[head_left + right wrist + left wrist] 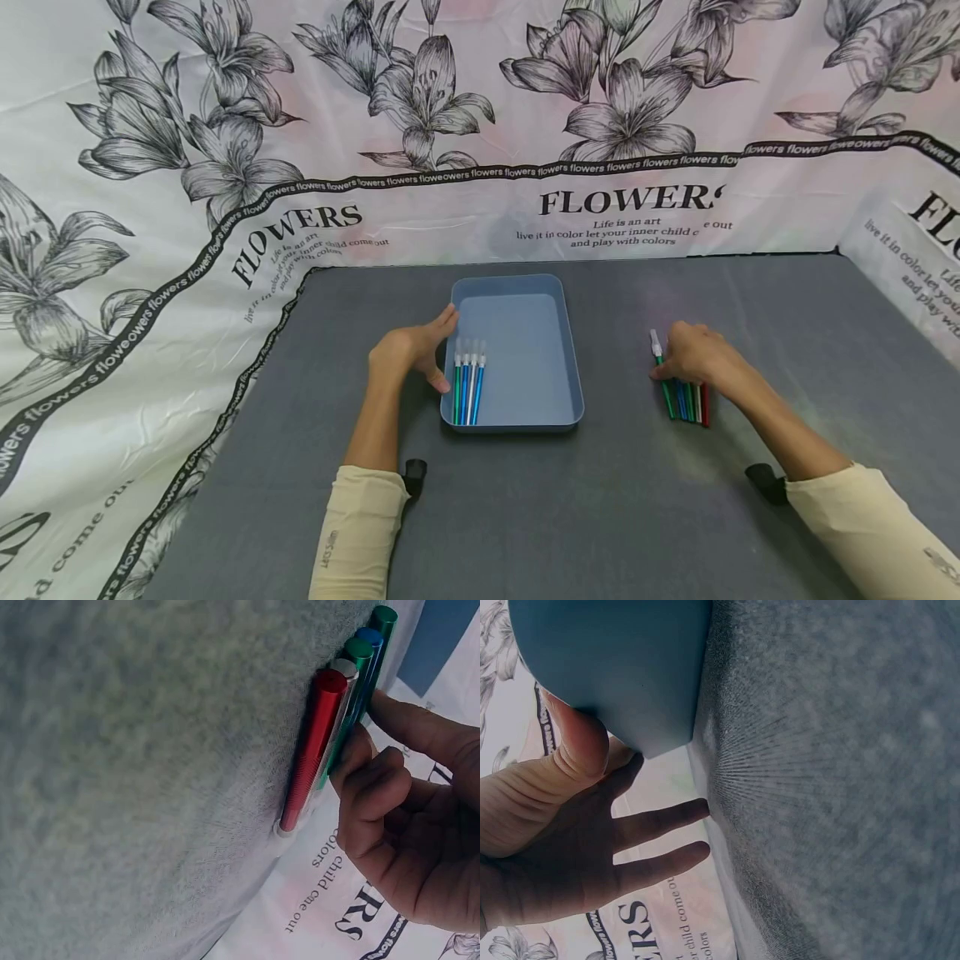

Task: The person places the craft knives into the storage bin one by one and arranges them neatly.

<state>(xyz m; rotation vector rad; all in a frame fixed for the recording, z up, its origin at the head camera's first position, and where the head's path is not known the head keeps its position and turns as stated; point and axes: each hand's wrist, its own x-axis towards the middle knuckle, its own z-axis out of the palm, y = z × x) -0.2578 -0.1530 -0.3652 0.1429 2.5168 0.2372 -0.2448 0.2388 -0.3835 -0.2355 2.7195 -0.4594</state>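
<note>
A blue-grey tray (525, 408) holds several slim metallic craft knives (470, 387) with clear caps, side by side at its left wall. My left hand (411, 348) touches that wall from outside, thumb and fingers spread; the left wrist view shows the fingers straight beside the tray (630, 675). To the right of the tray, my right hand (697, 354) is over a row of similar knives. Its thumb and curled index finger pinch a green craft knife (667, 400), slightly tilted from the row. Beside it lie blue, green, silver and red knives (315, 742); the hand hides their upper parts from the head view.
A grey cloth surface (600, 508) lies under everything. White fabric printed with flowers and lettering (450, 208) rises behind it and along the left side. Dark wrist devices (415, 477) show at both cuffs.
</note>
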